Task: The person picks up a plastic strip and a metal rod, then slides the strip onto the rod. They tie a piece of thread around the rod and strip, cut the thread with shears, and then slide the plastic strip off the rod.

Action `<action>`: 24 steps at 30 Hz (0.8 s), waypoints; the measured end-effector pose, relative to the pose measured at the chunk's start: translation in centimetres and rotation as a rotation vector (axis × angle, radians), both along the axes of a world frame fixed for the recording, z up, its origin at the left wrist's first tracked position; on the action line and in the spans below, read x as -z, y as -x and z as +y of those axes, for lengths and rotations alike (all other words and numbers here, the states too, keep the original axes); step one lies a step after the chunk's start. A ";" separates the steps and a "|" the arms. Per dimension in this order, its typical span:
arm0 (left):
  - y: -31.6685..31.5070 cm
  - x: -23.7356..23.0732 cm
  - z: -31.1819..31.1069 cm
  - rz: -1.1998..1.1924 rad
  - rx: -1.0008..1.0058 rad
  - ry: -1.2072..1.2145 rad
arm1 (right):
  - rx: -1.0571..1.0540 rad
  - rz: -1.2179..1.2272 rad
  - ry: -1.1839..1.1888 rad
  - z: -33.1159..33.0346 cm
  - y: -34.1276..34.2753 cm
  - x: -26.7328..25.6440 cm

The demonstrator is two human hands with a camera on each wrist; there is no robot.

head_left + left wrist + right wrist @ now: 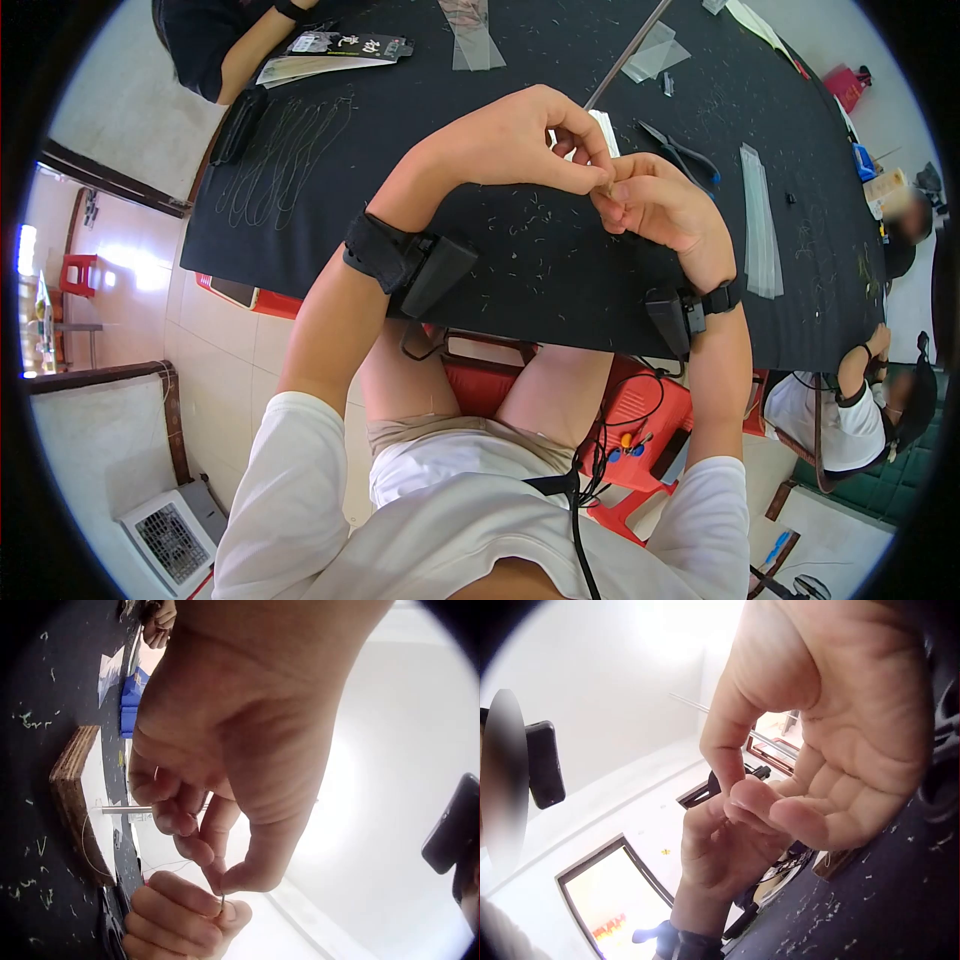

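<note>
Both hands meet above the black table. The left hand [520,140] pinches a thin wire [223,900] between thumb and forefinger, its other fingers curled near a metal rod [124,810]. The right hand [660,205] pinches the same wire just below, thumb against forefinger, as the left wrist view shows. In the right wrist view the right hand [832,735] covers most of the pinch point. The rod rises from a wooden block with a white top [94,791], which stands behind the hands; a fine loose strand curves beside it.
Pliers [685,155] lie right of the hands, with clear strips [762,225] beyond them. Looped wire [285,165] and a black packet [350,46] lie at the left. Small clippings dot the cloth [480,300]. Other people sit at the table's far left and right.
</note>
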State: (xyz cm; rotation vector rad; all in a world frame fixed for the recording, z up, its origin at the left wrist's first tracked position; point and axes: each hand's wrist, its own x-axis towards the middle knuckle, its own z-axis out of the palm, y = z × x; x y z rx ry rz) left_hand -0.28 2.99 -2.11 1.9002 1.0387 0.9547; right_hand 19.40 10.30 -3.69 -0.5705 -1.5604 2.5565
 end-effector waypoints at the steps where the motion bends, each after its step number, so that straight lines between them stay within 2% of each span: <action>1: 0.0 0.2 0.1 0.004 0.009 0.001 | 0.005 -0.012 -0.006 0.0 0.0 0.0; 12: 0.1 0.4 0.1 0.045 0.002 -0.012 | 0.043 -0.052 -0.076 -0.2 0.0 -0.7; 14: 0.2 0.7 0.2 -0.069 -0.042 0.011 | 0.081 -0.056 -0.084 -0.3 -0.5 -1.6; 15: 0.2 0.8 0.4 -0.071 -0.040 0.002 | 0.172 0.001 -0.164 0.2 -1.0 -2.1; 16: 0.1 0.9 0.5 -0.163 -0.147 0.052 | 0.262 0.059 -0.244 0.7 -1.5 -2.7; 17: 0.1 0.9 0.5 -0.255 -0.254 0.107 | 0.426 0.023 -0.490 0.5 -2.0 -3.3; 19: 0.2 0.9 0.6 -0.278 -0.303 0.154 | 0.576 -0.245 -1.030 0.1 -2.4 -4.0; 20: 0.2 0.9 0.7 -0.312 -0.384 0.212 | 0.580 -0.245 -1.033 -0.4 -2.5 -3.9; 21: 0.1 1.0 0.7 -0.348 -0.464 0.269 | 0.524 -0.418 -1.219 -1.2 -2.6 -3.7; 22: 0.1 1.1 0.8 -0.351 -0.459 0.265 | 0.459 -0.598 -1.400 -2.0 -2.6 -3.5; 24: 0.1 1.5 0.9 -0.490 -0.404 0.322 | 0.368 -0.792 -1.489 -3.9 -2.2 -2.7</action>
